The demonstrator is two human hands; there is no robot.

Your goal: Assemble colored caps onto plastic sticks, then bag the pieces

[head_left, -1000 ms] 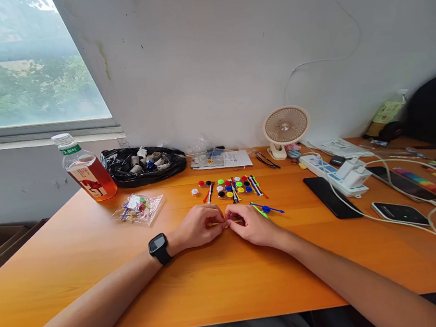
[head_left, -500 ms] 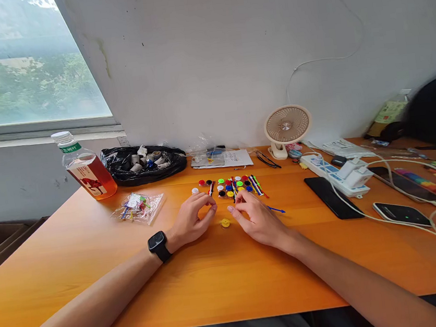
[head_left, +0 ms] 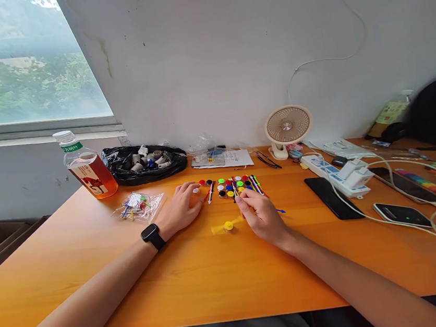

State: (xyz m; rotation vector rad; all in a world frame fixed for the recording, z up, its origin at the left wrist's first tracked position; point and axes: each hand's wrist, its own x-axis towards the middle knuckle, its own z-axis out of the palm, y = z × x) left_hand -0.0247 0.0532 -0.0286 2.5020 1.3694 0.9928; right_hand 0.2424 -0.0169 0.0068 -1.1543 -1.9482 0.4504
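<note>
A yellow spinning piece [head_left: 229,226], with a round hub and blurred yellow arms, is on the table between my hands. My left hand [head_left: 179,208] rests low to its left, fingers apart and holding nothing, near a white disc [head_left: 196,190]. On the other side my right hand [head_left: 262,212] has its fingers curled and the thumb against them; I see nothing in it. One blurred arm reaches close to that thumb. Beyond my hands lie rows of coloured discs [head_left: 221,181] and bundles of thin sticks [head_left: 258,184]. A blue stick [head_left: 281,211] sticks out from behind the right hand.
A clear bag of coloured parts [head_left: 138,206], a tea bottle [head_left: 90,173] and a black plastic bag [head_left: 119,176] are to the left. A small fan [head_left: 287,125] stands behind. At right are a power strip [head_left: 331,174], loose white cables and phones [head_left: 332,197].
My left hand has moved left and opened, away from the yellow piece. My right hand has shifted slightly right. The yellow piece now shows blurred arms and sits slightly further right.
</note>
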